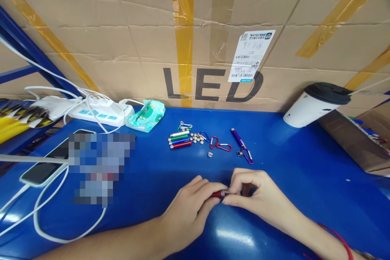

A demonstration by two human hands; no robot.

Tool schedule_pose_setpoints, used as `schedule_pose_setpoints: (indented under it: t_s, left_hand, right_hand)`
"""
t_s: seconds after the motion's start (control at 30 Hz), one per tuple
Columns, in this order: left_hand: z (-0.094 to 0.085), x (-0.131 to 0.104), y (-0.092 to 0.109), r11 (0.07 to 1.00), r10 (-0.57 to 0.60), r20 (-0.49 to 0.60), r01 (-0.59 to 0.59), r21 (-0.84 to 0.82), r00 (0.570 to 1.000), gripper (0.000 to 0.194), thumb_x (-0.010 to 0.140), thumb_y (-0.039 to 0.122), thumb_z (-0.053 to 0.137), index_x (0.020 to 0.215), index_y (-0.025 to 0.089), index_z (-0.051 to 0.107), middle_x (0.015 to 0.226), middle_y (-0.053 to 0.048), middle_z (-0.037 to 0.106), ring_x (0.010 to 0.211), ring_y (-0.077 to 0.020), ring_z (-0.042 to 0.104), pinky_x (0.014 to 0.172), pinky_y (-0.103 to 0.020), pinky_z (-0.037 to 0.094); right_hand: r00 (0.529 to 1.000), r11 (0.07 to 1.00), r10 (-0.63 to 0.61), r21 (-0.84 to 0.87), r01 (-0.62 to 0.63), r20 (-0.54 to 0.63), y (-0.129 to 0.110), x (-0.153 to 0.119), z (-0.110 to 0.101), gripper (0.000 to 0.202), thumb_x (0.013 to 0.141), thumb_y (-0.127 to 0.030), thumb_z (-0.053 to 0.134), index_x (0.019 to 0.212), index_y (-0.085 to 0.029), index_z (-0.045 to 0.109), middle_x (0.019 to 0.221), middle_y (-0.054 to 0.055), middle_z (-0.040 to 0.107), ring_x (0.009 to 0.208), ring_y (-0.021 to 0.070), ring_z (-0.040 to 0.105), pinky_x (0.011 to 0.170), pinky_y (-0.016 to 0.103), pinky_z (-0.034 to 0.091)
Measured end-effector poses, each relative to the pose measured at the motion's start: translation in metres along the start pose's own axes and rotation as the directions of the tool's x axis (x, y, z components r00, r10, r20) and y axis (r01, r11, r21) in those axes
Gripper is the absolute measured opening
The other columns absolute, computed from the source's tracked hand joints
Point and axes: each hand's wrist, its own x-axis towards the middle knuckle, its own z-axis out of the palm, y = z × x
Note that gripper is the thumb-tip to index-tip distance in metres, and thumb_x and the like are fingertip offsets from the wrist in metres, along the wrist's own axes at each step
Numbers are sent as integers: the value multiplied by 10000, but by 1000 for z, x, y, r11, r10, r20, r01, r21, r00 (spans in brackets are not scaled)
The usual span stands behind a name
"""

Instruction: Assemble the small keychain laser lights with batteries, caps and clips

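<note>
Two bare forearms (122,233) were stretched over the blue tabletop (146,187), a red bracelet (339,239) being worn on the right wrist. At their ends, low in the middle of the view, one dark red tube (217,193) was held just above the surface: its body was gripped by the closed fingers of the left hand (184,209), and its silver end (224,192) was pinched between thumb and forefinger of the right hand (256,191). For good work here, the tube would best be steadied by the left, with the end handled straight along its axis, untilted and unforced. To the left, two phones (42,172) were laid. Farther off, one purple tube (237,137) was joined by one purple hook (250,156); four loose hooks were counted, one green (179,129), one blue (206,134), two red (224,144). Four tubes (180,145) were lined up side by side, in red, blue, green and silver. Roughly a dozen small silver discs (195,138) were clustered beside them, too crowded for exact counting. Beyond were seen one tissue packet (149,115), one power strip (100,118) and one lidded cup (304,109), all backed by cardboard (122,48) with one label (251,55).
</note>
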Motion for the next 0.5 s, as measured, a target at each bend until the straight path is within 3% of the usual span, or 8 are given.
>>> schedule_pose_setpoints:
  t_s: [0.17,0.3,0.4,0.5]
  left_hand:
    - [-2,1,2,999,-39,0,39,4,999,216,938,161,371,1016,217,565,831,-7,632,746,-153,509,745,-266,404]
    - [-4,3,2,999,-51,-26,51,-16,998,222,935,147,364,988,207,571,796,-7,619,717,-150,506,756,-279,395]
    - [-4,4,1,997,-57,-41,54,-55,998,227,933,135,364,1014,202,565,818,-5,625,696,-139,514,814,-304,378]
    - [-3,4,-1,997,-48,-29,46,-59,998,227,934,139,358,1009,186,567,816,-15,627,708,-147,518,805,-312,382]
  right_hand:
    - [998,998,-50,-38,48,-35,0,0,0,298,657,-412,731,539,-160,621,562,-10,557,491,87,501,444,194,393]
    - [983,986,-159,-68,153,-91,3,-2,-2,244,655,-408,742,697,-174,688,640,6,605,496,86,525,441,189,431]
    - [923,929,-360,-148,340,-134,5,-3,-5,177,703,-327,725,824,-199,708,747,19,638,555,93,567,497,192,480]
    - [832,810,-549,-290,509,-75,6,-5,-9,102,809,-234,629,859,-221,716,812,24,656,665,104,618,595,194,507]
